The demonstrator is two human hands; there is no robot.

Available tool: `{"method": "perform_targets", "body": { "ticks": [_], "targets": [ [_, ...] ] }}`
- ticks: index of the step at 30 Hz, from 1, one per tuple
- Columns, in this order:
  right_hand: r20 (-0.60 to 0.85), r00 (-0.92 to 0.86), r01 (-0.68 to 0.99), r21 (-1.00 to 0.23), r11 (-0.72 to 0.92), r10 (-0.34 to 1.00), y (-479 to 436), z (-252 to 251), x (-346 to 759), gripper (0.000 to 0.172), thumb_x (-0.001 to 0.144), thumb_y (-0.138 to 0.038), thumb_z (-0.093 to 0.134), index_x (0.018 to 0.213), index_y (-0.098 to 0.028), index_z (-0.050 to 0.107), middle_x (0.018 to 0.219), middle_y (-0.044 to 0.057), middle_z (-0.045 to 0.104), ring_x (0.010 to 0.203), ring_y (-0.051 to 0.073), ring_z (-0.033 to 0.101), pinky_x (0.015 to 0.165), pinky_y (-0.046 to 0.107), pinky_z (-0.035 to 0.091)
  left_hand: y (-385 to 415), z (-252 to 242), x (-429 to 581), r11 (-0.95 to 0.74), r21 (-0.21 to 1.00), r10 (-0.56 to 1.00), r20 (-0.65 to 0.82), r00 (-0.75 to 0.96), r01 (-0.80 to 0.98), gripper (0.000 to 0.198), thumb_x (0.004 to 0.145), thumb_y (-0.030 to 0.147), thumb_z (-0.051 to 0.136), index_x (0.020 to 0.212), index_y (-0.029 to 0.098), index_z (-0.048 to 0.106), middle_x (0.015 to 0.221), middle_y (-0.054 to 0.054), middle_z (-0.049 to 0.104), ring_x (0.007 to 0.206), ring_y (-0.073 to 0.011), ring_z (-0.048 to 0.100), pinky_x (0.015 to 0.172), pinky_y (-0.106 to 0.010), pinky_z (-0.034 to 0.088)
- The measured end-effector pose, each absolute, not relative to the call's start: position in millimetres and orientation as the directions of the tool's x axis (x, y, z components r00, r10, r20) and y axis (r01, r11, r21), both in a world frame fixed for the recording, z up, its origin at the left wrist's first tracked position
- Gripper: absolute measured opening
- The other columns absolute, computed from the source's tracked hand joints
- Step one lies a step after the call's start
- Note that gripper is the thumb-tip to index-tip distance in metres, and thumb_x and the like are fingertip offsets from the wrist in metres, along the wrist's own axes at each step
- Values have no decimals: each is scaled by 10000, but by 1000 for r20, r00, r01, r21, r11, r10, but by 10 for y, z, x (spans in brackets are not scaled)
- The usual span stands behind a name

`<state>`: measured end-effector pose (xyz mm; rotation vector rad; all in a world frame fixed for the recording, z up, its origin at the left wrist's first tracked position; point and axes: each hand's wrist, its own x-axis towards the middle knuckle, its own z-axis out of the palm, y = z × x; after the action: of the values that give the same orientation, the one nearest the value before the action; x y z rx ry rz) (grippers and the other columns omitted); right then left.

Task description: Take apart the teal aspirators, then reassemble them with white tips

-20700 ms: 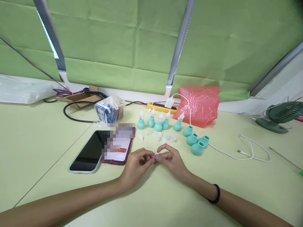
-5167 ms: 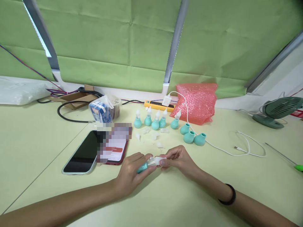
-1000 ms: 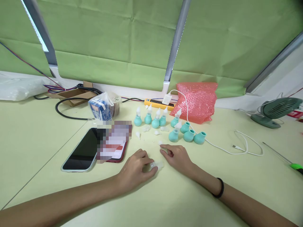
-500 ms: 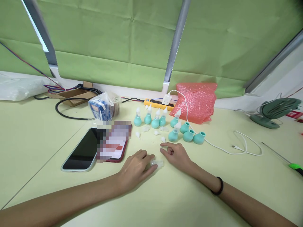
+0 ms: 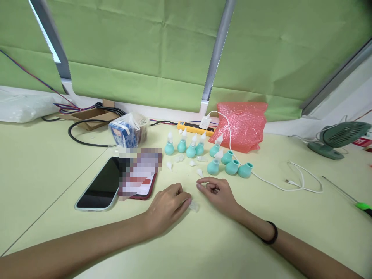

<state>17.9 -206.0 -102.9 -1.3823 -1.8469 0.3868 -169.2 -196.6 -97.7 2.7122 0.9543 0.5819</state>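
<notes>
My left hand (image 5: 170, 205) rests low over the table, its thumb and fingers closed on a translucent plastic tube (image 5: 193, 206). Only the tube's right end shows past the fingertips. My right hand (image 5: 217, 192) is just to the right, with thumb and index fingertips close together; whatever they pinch, if anything, is too small to make out. A small white soft tip (image 5: 200, 173) lies just beyond those fingertips. Behind stand several turquoise squeeze bulbs with clear nozzles (image 5: 213, 166), and 3 open-topped bulbs (image 5: 245, 170). Loose clear tubes (image 5: 179, 158) and white tips (image 5: 169, 166) lie before them.
Two phones, one black-screened (image 5: 100, 184) and one red-cased (image 5: 142, 180), lie left of my hands. Behind are a bagged blue pack (image 5: 124, 133), a yellow power strip (image 5: 190, 128) and pink bubble wrap (image 5: 241, 126). A white cable (image 5: 273, 188), screwdriver (image 5: 363, 207) and green fan (image 5: 343, 133) are right.
My left fingers have closed further over the translucent tube, which has turned and is now more covered. My right hand has shifted very slightly right and down.
</notes>
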Motion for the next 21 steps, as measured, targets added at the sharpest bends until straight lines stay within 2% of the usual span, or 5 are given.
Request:
{"method": "perform_targets", "body": {
  "ticks": [3,8,13,16,21],
  "targets": [
    [471,-176,595,-649,475,864,-2181,-1028,100,199,752,-316,496,733,-157,614,383,-78,304,355,59,274,376,186,296,-1950,-981,-1689,-769,316,637,302,709,556,274,865,221,307,856,171,576,737,-35,489,656,-142,503,550,-237,388],
    [586,-389,564,-459,687,711,-2257,-1104,66,135,748,-230,513,830,-173,604,388,-75,394,341,54,339,392,176,331,-1925,-989,-1679,-763,311,643,279,713,567,312,874,211,275,794,155,571,708,-36,485,638,-145,487,528,-238,381],
    [619,-384,617,-381,689,685,-2214,-1142,100,153,769,-215,486,861,-180,604,392,-63,443,351,65,392,402,182,339,-1949,-955,-1694,-758,357,646,286,708,546,296,869,188,260,882,159,555,724,-35,494,656,-149,494,555,-249,393],
    [624,-359,635,-382,672,694,-2206,-1144,98,159,767,-216,489,861,-174,610,392,-60,444,352,64,396,400,182,339,-1972,-924,-1698,-755,373,647,287,706,539,239,831,185,334,949,178,542,743,-29,506,692,-159,502,562,-256,389],
    [614,-324,638,-420,646,719,-2211,-1128,86,164,756,-195,495,858,-169,621,390,-59,444,347,61,383,394,179,342,-1981,-910,-1694,-745,362,659,262,705,561,214,806,231,389,921,171,560,761,-37,515,704,-175,505,557,-270,391]
  ]
}}
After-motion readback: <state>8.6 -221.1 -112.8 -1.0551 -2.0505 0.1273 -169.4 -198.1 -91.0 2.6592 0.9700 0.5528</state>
